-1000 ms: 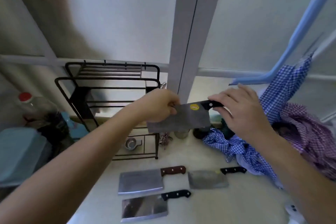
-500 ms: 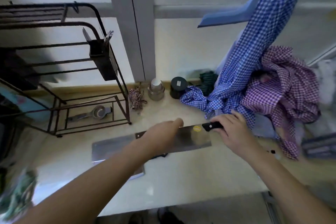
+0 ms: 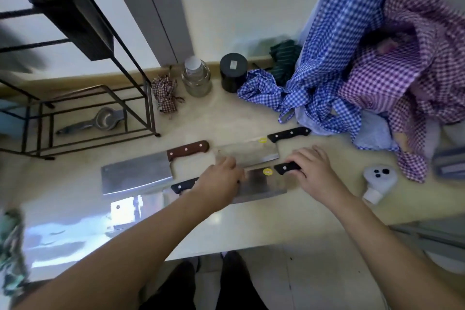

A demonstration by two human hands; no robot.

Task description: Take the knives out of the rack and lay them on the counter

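Note:
A cleaver with a black handle and a yellow sticker [image 3: 261, 182] lies flat on the pale counter [image 3: 251, 219]. My right hand [image 3: 313, 171] grips its handle, and my left hand [image 3: 219, 182] holds the far end of its blade. Behind it rests another black-handled cleaver [image 3: 249, 152]. To the left sits a brown-handled cleaver [image 3: 137, 175], and a further black-handled cleaver [image 3: 141, 209] shows partly under my left arm. The black wire rack [image 3: 83, 106] stands at the back left, with no knives visible in it.
Blue and purple checked cloths [image 3: 352, 78] are heaped at the back right. A glass jar [image 3: 196, 78] and a black jar [image 3: 232, 72] stand by the wall. A metal strainer [image 3: 100, 121] lies under the rack. A small white device [image 3: 378, 181] sits right of my hands.
Both hands carried the stickered cleaver down from in front of the rack to the counter, where it now lies in front of the other black-handled one. The view tilted downward.

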